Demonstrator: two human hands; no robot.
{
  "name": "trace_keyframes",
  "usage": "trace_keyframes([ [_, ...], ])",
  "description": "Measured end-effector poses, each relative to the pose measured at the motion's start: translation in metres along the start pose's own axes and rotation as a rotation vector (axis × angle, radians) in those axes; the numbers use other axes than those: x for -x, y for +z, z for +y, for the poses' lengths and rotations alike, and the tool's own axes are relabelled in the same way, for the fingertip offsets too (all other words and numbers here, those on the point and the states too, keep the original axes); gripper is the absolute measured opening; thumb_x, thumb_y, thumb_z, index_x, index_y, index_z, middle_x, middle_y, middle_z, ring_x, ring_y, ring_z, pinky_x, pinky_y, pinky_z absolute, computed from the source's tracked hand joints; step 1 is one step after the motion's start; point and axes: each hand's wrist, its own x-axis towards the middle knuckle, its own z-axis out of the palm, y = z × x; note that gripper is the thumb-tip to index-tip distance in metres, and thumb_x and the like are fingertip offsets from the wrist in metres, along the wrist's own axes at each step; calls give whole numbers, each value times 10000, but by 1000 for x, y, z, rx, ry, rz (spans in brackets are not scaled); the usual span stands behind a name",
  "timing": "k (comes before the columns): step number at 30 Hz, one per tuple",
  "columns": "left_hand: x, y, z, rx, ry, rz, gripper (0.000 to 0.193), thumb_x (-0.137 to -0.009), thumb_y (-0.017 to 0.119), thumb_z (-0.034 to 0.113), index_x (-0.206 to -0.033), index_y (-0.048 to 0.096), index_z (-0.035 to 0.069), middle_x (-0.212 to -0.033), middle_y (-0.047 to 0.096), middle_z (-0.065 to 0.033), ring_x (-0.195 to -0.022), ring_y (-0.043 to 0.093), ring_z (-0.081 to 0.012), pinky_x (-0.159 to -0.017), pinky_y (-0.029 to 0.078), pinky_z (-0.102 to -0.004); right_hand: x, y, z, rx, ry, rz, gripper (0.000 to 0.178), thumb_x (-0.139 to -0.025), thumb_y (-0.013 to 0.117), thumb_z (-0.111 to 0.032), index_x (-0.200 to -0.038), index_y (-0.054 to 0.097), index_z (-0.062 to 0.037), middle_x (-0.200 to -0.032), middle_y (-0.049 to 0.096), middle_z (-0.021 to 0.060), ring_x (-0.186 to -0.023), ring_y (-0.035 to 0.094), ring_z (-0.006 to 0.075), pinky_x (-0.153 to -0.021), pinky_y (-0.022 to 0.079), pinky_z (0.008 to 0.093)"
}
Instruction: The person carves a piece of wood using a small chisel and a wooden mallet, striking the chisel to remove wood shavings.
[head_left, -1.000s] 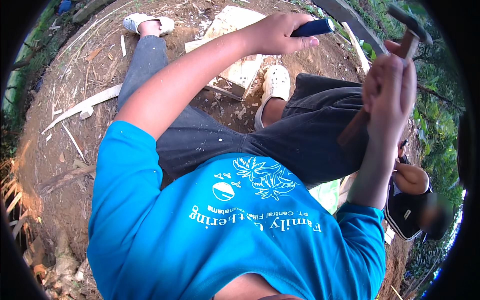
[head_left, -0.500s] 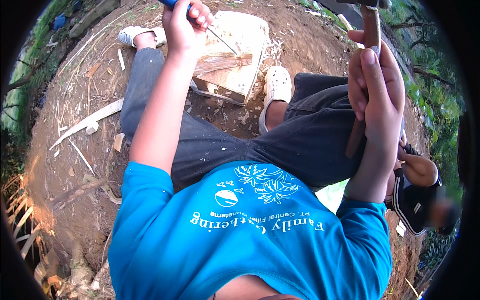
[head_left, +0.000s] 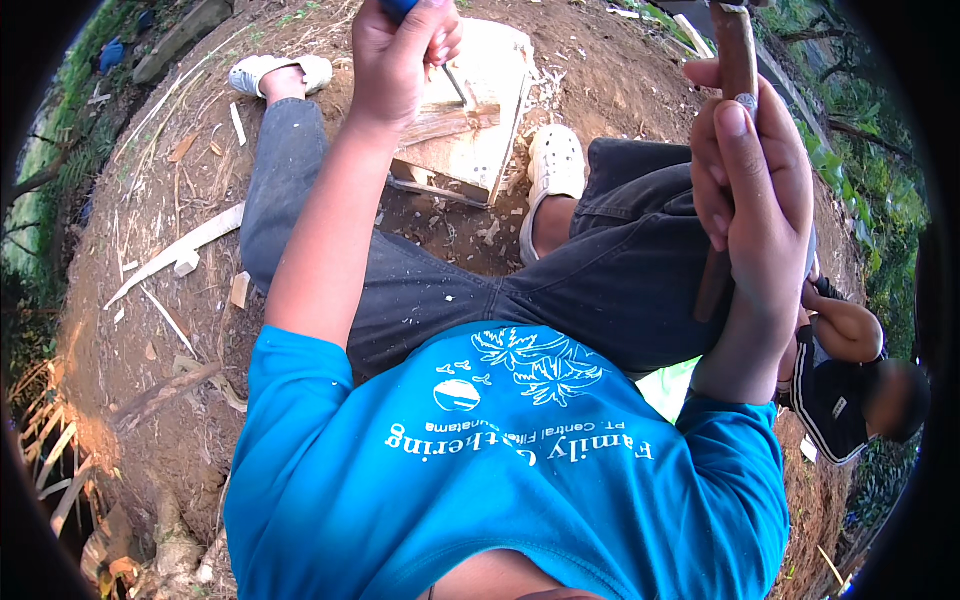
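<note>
My left hand (head_left: 398, 65) is closed round the blue handle of a chisel (head_left: 456, 86). The thin metal shaft slants down from my fist, and its tip meets a pale wooden block (head_left: 450, 163) near a notch in its upper face. In my closed right hand (head_left: 760, 175) is a hammer (head_left: 738, 60), held upright by its wooden handle, off to the right of the block. Most of the hammer's head is cut off by the top of the picture. The block rests on the ground between my feet.
Wood chips and a long curved offcut (head_left: 190, 247) lie on the bare soil to the left. My pale clogs (head_left: 556, 165) flank the block. Another person (head_left: 835, 395) in dark clothes is at the right edge. Plants and a log (head_left: 180, 38) border the ground.
My left hand has shifted right and turned, bringing the chisel steeper, its tip still at the notch. My right hand and the hammer have barely moved.
</note>
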Motion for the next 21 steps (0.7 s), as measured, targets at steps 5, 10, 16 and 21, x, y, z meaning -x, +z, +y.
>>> trace_keyframes([
  [5,1,-2,-3,-84,-17,-97,92,-1051,575,165,-1003,531,101,-694,490,13,-566,452,-75,-547,394,-244,-1,1,1,30,-23,-11,411,-1128,437,-266,-1389,504,45,-762,432,-40,-472,349,-35,-399,273,134],
  [10,0,9,4,-184,11,-146,121,-1054,576,173,-979,523,94,-689,479,24,-575,446,-67,-548,394,-246,-7,-2,-1,56,-97,-22,411,-1130,434,-262,-1393,501,47,-772,424,-38,-473,346,-31,-393,285,137],
  [16,-2,8,1,-215,-21,-225,140,-1046,606,170,-957,530,93,-726,489,35,-613,454,-57,-553,386,-245,-18,-4,-12,13,-225,-13,429,-1133,427,-260,-1411,487,62,-774,424,-27,-464,349,-16,-385,299,141],
  [21,-7,17,-2,-236,-23,-276,141,-1041,612,160,-940,534,102,-725,497,46,-615,465,-55,-564,396,-249,-14,1,-32,158,-291,26,436,-1129,440,-280,-1396,503,59,-766,426,-22,-466,361,-14,-388,300,155],
])
